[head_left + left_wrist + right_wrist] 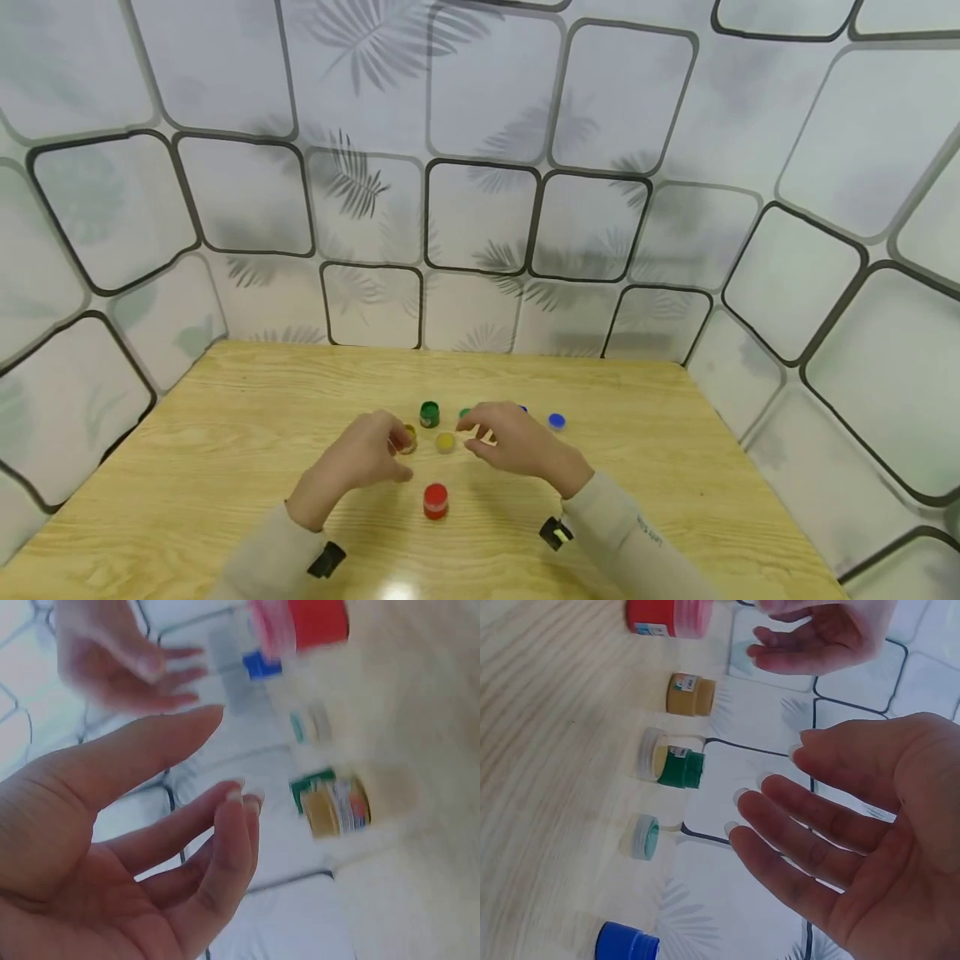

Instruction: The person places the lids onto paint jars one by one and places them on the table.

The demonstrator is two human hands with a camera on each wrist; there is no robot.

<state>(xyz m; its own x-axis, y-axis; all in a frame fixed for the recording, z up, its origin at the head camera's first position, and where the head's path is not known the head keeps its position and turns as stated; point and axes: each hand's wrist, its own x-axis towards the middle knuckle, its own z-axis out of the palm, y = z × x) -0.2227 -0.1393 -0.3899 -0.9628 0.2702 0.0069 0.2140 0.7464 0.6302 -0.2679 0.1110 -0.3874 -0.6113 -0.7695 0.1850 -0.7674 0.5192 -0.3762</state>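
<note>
Both hands hover over a wooden table, with nothing held in either. My left hand (367, 450) has thumb and fingers apart, nearest an uncapped yellow paint jar (410, 439), which it partly overlaps in the head view. Just beyond stands an uncapped green paint jar (430, 414). My right hand (517, 442) has its fingers loosely bent beside a yellow lid (446, 443). Behind its fingers a green lid (464, 412) peeks out. The red paint jar (436, 502) stands nearer me, its lid on. In the right wrist view a blue paint jar (626, 943) shows, mostly hidden in the head view.
A blue lid (557, 422) lies on the table (637, 500), right of the right hand. Patterned fabric walls (480, 217) rise behind the table and along both sides. Both sleeves carry a small black wrist device.
</note>
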